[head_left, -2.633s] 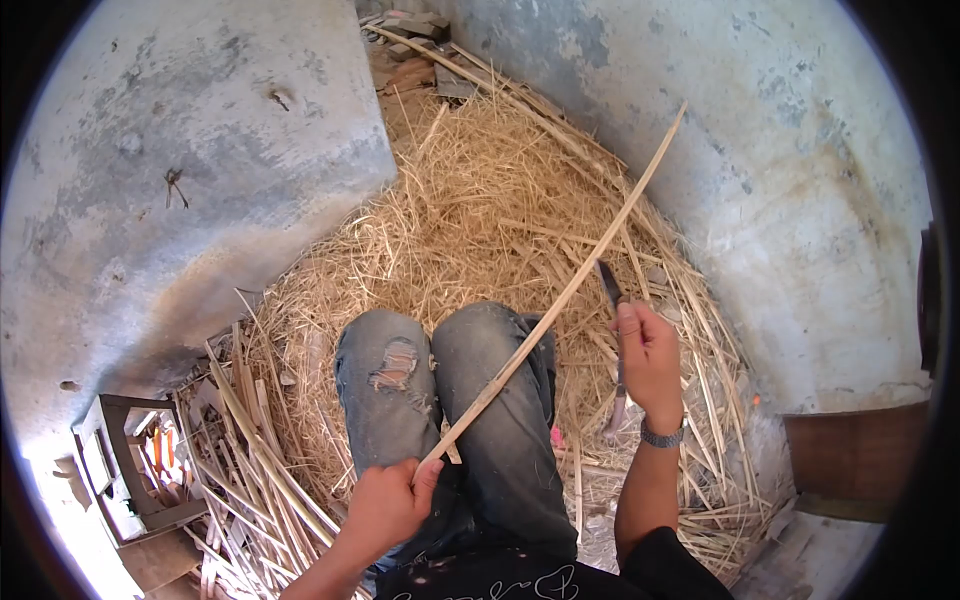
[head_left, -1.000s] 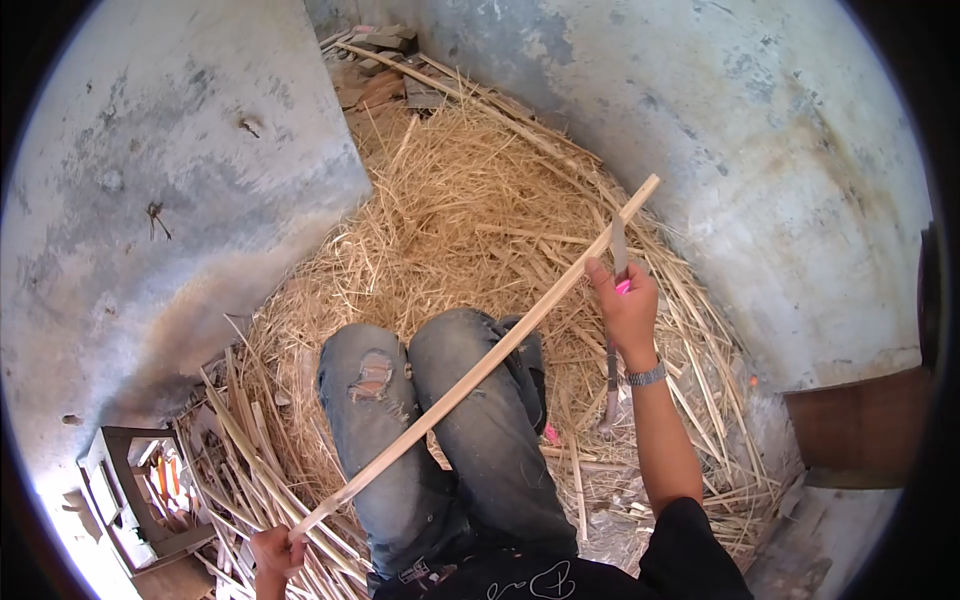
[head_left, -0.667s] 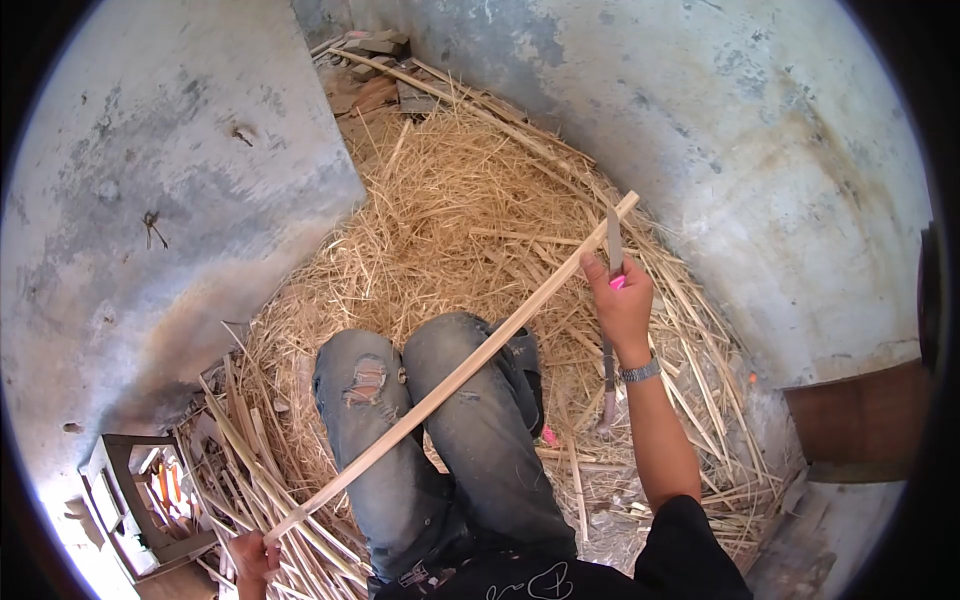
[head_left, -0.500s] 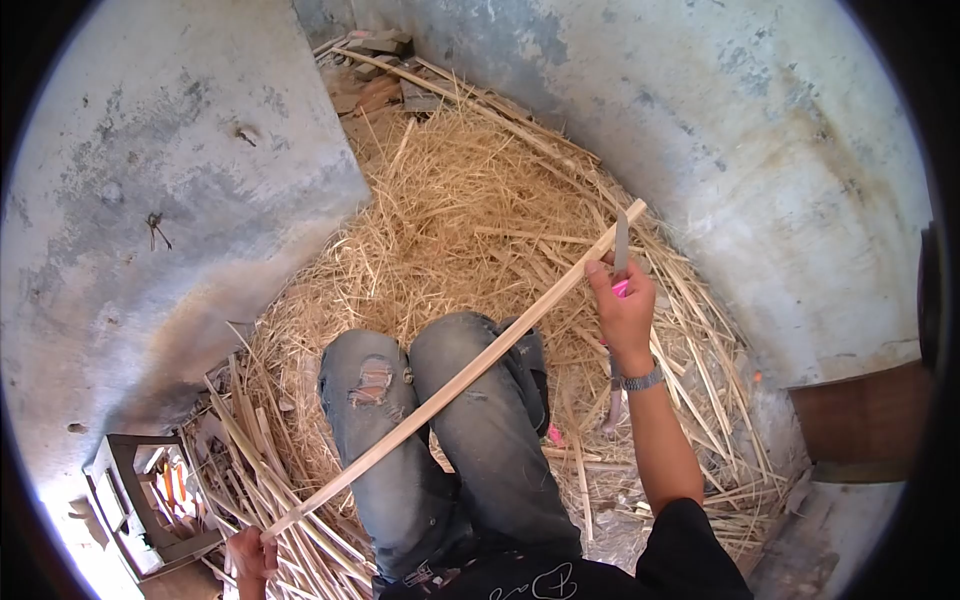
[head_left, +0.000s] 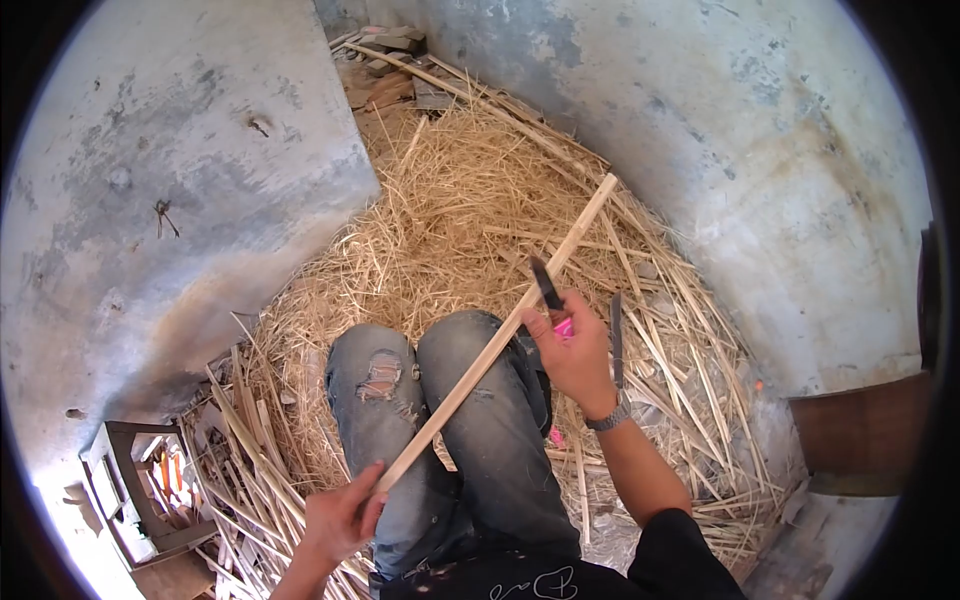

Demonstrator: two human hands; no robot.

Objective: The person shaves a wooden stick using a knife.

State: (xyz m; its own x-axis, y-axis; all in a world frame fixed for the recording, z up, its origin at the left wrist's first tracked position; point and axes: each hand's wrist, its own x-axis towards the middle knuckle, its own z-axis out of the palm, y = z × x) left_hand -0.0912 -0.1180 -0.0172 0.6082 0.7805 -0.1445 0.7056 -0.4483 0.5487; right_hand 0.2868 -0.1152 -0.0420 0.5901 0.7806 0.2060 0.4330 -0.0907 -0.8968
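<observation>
A long, pale strip of split wood or bamboo (head_left: 468, 380) slants across my knees, its far end up over the straw. My left hand (head_left: 335, 518) grips its lower end beside my left thigh, fingers closed round it. In my right hand (head_left: 578, 358) is a knife (head_left: 545, 284) with a pink handle. Its dark blade lies across the strip, about a third of the way down from the far end. The thumb of that hand rests against the strip. My right fingers hide most of the handle.
Shavings (head_left: 450, 200) heap up in front of my knees. A second long blade-like tool (head_left: 616, 340) lies right of my right hand. Loose strips (head_left: 250, 460) pile at the left, near a wooden frame (head_left: 130, 500). Plastered walls (head_left: 720, 150) rise on both sides.
My left hand has come up and inward with the strip's lower end. My right hand and the knife have moved left and down along the strip, which now slopes more steeply.
</observation>
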